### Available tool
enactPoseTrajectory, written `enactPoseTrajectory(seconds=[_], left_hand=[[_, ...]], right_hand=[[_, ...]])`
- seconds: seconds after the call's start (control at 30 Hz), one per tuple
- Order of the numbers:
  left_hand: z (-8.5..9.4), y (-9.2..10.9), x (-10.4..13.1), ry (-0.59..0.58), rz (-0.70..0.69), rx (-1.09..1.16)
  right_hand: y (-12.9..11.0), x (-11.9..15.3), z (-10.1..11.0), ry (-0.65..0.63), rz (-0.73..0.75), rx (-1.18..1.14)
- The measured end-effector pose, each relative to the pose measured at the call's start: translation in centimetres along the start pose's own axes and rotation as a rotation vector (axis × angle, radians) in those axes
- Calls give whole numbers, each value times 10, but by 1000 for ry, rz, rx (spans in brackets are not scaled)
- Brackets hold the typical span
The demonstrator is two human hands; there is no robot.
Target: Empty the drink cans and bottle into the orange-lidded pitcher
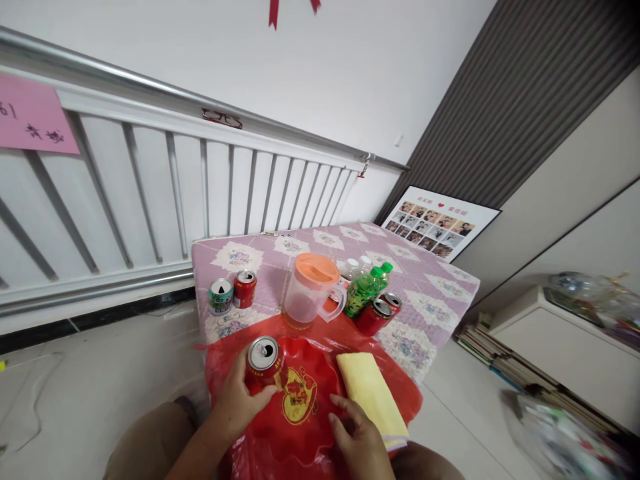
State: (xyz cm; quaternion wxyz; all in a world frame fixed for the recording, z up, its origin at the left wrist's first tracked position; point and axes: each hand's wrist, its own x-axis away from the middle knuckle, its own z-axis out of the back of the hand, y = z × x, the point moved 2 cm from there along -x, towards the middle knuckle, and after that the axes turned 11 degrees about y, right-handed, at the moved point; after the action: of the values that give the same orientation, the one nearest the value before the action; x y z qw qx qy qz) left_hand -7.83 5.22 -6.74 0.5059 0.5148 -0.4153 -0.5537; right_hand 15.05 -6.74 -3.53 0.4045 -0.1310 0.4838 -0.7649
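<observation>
My left hand [243, 393] is wrapped round an opened red drink can [263, 357], held upright over the left part of a red tray [320, 373] with a wavy rim. A gold heart-shaped print marks the tray's middle. At the tray's right side is my right hand [357, 433], its fingers apart and slightly bent, with nothing in them. Just beyond that hand lies a folded yellow cloth [375, 393]. A clear pitcher [307, 293] with an orange lid stands behind the tray, a little liquid at its bottom.
A green can [221, 297] and another red can [245, 289] stand at the table's left. Right of the pitcher are green bottles [363, 291], white-capped bottles and more red cans [375, 317]. Red plastic sheeting [405, 393] covers the near tablecloth. A radiator [210, 180] runs behind.
</observation>
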Motion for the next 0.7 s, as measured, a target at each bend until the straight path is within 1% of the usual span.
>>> enactPoseTrajectory(seconds=[0.17,0.23,0.33,0.47,0.53,0.6,0.7], left_hand=[[5,1,-5,77,-8,-10],[8,3,-7,93,-41,-41],[10,6,-9,99,-125,-144],[10,13,-12,61,-288,-319],[8,18,-13,40,-348,-413],[5,25,-13,13,-371,-501],[0,36,-14,-12,-358,-599]], right_hand=[[-9,-3,-15,-33,-19,-5],[-11,-3,-21,-59,-19,4],[-11,-1,-25,-86,-11,21],[-10,2,-21,-108,33,52],[-8,4,-16,-108,66,75],[-5,6,-11,-98,101,87],[-3,9,-4,-99,158,82]])
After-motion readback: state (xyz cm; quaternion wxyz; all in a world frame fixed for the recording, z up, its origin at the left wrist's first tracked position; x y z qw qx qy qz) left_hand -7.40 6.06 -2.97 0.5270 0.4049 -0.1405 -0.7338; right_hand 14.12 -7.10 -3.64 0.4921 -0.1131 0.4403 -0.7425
